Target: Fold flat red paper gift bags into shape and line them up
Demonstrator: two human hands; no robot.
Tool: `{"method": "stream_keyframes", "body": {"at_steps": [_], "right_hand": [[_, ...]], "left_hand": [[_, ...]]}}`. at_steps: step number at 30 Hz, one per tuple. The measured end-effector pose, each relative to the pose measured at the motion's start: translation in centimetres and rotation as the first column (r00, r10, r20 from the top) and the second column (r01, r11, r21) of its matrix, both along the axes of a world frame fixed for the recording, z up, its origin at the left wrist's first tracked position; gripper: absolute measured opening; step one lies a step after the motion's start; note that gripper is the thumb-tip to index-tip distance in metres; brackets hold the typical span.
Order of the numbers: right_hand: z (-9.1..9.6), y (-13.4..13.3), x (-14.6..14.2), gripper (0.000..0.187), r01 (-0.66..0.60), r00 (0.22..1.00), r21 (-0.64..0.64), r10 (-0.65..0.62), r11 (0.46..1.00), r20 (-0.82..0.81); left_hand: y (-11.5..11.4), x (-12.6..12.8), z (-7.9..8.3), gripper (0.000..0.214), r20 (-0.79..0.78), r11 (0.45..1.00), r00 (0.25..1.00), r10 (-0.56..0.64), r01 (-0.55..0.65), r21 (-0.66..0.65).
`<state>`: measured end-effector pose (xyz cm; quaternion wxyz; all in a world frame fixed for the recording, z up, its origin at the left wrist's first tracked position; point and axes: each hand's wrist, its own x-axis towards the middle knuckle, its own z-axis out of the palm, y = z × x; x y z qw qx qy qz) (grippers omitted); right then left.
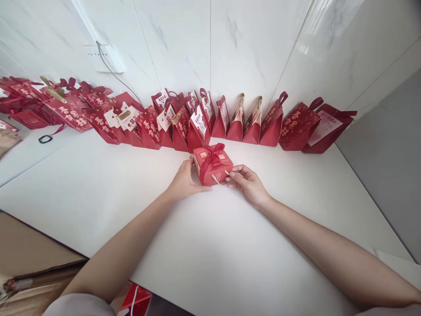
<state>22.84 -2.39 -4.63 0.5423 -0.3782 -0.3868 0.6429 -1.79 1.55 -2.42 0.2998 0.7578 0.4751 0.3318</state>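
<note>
**Left hand [186, 179] and right hand [249, 184] at a red box [220, 172]**

The left fingers are curved partly open around the box's left side, thumb along the lower front edge, gripping it. The right fingers are nearly closed, thumb and forefinger pinching the pale twisted cord [215, 178] at the box's front right corner. The box sits between the two sets of fingers, a red bow [214, 158] on its top. Under them lies the white table [210, 245]. Just beyond the fingers stands a row of red bags [272, 129], reaching well out to both sides, some carrying white tags [198, 122]. Well to the left of the left fingers, a black loop [45, 139] lies on the table, and farther that way another person's hand [7, 141] shows at the edge. Beyond the bags rises a marbled wall [243, 48], with a socket [104, 59] up and left of the fingers.
</note>
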Motion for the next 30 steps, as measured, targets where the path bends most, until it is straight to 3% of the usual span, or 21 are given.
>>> {"method": "stream_keyframes", "body": {"at_steps": [2,5,7,10,12,14,17,22,24,26,30], "right_hand": [[-0.1,0.4,0.2,0.034,0.055,0.998,-0.035,-0.056,0.998,-0.024],[0.0,0.9,0.6,0.03,0.123,0.989,-0.062,-0.127,0.99,-0.07],[0.1,0.9,0.7,0.024,0.147,0.985,-0.044,-0.15,0.988,-0.079],[-0.1,0.7,0.6,0.02,0.131,0.991,0.014,-0.131,0.991,-0.017],[-0.3,0.5,0.6,0.028,0.078,0.994,0.061,-0.082,0.995,0.071],[-0.5,0.3,0.7,0.039,0.023,0.981,0.106,-0.043,0.994,0.191],[-0.3,0.3,1.0,0.049,-0.024,0.922,0.162,-0.04,0.986,0.384],[0.1,0.5,1.5,0.011,-0.034,0.803,0.32,-0.164,0.947,0.572],[-0.1,0.7,1.8,0.008,-0.006,0.768,0.353,-0.222,0.935,0.6],[-0.4,1.0,2.0,0.012,-0.002,0.747,0.396,-0.262,0.918,0.611],[-0.6,1.3,2.2,0.047,-0.159,0.709,0.428,-0.199,0.89,0.677]], "left_hand": [[0.5,-1.6,1.5,0.098,-0.159,0.989,0.976,-0.147,0.141,-0.049],[1.0,-3.5,4.0,0.041,-0.15,0.897,0.909,-0.388,0.335,-0.288],[1.0,-4.0,5.0,0.029,-0.035,0.904,0.955,-0.295,0.267,-0.335],[0.9,-3.6,5.1,0.028,0.16,0.963,0.987,-0.03,0.071,-0.26],[0.6,-3.0,4.8,0.03,0.227,0.953,0.973,-0.03,0.096,-0.286],[0.3,-2.5,4.6,0.03,0.242,0.921,0.964,-0.107,0.187,-0.341],[-0.3,-1.9,4.5,0.027,0.208,0.912,0.964,-0.166,0.23,-0.341],[0.0,-2.4,4.5,0.014,0.137,0.878,0.986,-0.091,0.144,-0.457],[0.5,-3.0,4.8,0.014,0.185,0.864,0.982,-0.032,0.12,-0.489],[0.8,-3.5,5.3,0.02,0.348,0.85,0.936,0.049,0.144,-0.507],[0.9,-3.8,6.2,0.014,0.689,0.784,0.686,0.233,0.287,-0.551]]}}
